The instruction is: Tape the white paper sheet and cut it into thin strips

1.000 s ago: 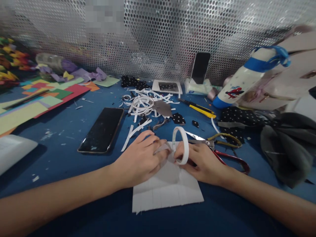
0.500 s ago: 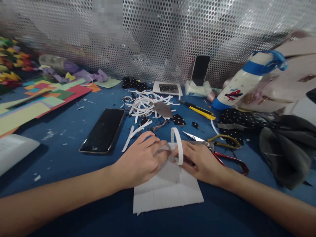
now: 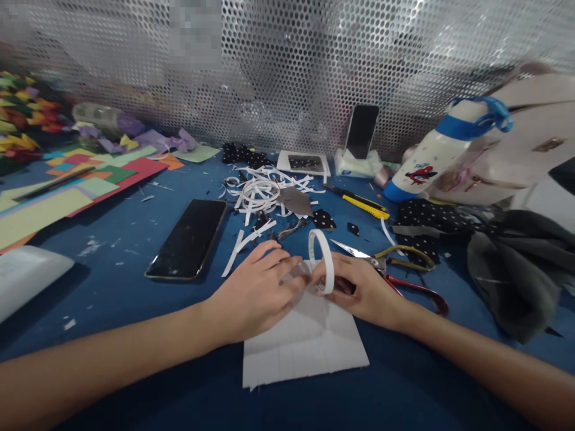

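Observation:
A white sheet with a ragged front edge [image 3: 305,353] lies on the blue table, close to me. My left hand [image 3: 258,290] rests over its upper left part, fingers bent and pressed together at the far edge; what they pinch, if anything, is hidden. From the right, my right hand [image 3: 359,287] grips a roll of white tape [image 3: 329,269], which stands upright on edge between the two hands. The fingertips of both hands nearly meet just left of the roll.
Scissors [image 3: 381,262] lie beside my right hand, and a yellow cutter [image 3: 366,206] lies beyond. A phone [image 3: 187,239] is left of centre. White paper strips [image 3: 260,191] are heaped behind the hands. A bottle [image 3: 431,158] leans at the right.
My right hand has shifted slightly, and its fingers arch more, with a gap showing under them. The tape roll has turned a little. My left hand has hardly moved.

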`<control>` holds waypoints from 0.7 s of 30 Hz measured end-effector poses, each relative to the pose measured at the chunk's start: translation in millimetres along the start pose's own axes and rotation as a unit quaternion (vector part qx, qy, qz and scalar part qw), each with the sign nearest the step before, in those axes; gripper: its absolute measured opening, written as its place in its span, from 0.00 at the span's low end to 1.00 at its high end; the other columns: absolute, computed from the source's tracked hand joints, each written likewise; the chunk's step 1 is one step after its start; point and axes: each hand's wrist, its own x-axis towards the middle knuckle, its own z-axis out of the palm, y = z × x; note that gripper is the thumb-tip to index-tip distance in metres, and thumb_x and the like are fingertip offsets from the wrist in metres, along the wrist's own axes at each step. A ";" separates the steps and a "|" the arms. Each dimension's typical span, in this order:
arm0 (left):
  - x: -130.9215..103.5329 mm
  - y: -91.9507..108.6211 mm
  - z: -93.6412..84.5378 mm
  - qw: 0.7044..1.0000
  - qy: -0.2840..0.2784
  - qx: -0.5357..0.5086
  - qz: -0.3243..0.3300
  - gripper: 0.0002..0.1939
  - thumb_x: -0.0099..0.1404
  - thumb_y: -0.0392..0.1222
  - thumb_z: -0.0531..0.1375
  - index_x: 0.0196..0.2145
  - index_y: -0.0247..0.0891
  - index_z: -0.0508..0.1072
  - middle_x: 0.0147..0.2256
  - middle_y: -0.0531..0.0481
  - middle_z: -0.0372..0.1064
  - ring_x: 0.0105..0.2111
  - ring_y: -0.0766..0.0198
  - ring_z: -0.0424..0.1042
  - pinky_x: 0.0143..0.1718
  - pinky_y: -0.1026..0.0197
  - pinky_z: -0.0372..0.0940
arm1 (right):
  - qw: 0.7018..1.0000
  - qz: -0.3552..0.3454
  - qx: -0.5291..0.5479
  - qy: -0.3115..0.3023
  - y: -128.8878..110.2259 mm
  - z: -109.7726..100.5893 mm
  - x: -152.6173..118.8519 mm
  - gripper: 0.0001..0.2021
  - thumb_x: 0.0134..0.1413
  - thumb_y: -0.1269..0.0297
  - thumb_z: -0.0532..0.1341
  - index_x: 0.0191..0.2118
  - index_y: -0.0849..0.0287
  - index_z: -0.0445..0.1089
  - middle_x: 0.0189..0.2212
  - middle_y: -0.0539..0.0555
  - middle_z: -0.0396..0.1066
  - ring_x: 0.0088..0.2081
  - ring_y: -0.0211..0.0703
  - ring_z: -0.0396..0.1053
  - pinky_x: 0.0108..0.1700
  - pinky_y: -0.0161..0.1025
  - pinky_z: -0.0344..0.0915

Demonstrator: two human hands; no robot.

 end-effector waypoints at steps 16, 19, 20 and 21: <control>0.3 4.3 -1.4 1.000 0.001 0.003 0.002 0.13 0.69 0.35 0.54 0.49 0.36 0.73 0.49 0.39 0.71 0.47 0.50 0.67 0.55 0.42 0.57 | 0.999 0.028 0.019 0.035 0.8 0.2 -0.9 0.06 0.58 0.74 0.63 0.40 0.57 0.70 0.33 0.50 0.68 0.26 0.35 0.62 0.28 0.32 0.59; 0.0 4.2 -0.9 1.000 -0.002 -0.003 -0.003 0.13 0.69 0.35 0.55 0.49 0.36 0.74 0.49 0.40 0.71 0.47 0.51 0.68 0.56 0.43 0.57 | 0.999 0.025 0.011 0.030 1.3 1.0 -1.1 0.07 0.58 0.75 0.62 0.41 0.57 0.69 0.35 0.50 0.68 0.26 0.34 0.62 0.27 0.32 0.58; -0.2 4.2 -0.6 1.000 -0.003 -0.005 -0.004 0.13 0.69 0.35 0.55 0.49 0.37 0.74 0.49 0.40 0.71 0.47 0.51 0.68 0.56 0.43 0.57 | 0.999 0.024 0.005 0.030 1.5 1.2 -1.1 0.07 0.58 0.75 0.62 0.41 0.57 0.69 0.34 0.50 0.68 0.26 0.34 0.61 0.27 0.32 0.58; -0.5 4.2 -0.3 1.000 -0.004 -0.007 -0.005 0.13 0.69 0.35 0.55 0.49 0.37 0.73 0.49 0.40 0.71 0.48 0.51 0.68 0.57 0.42 0.56 | 0.999 0.023 -0.001 0.029 1.7 1.4 -1.0 0.07 0.58 0.75 0.62 0.41 0.57 0.69 0.34 0.50 0.68 0.25 0.34 0.61 0.27 0.32 0.58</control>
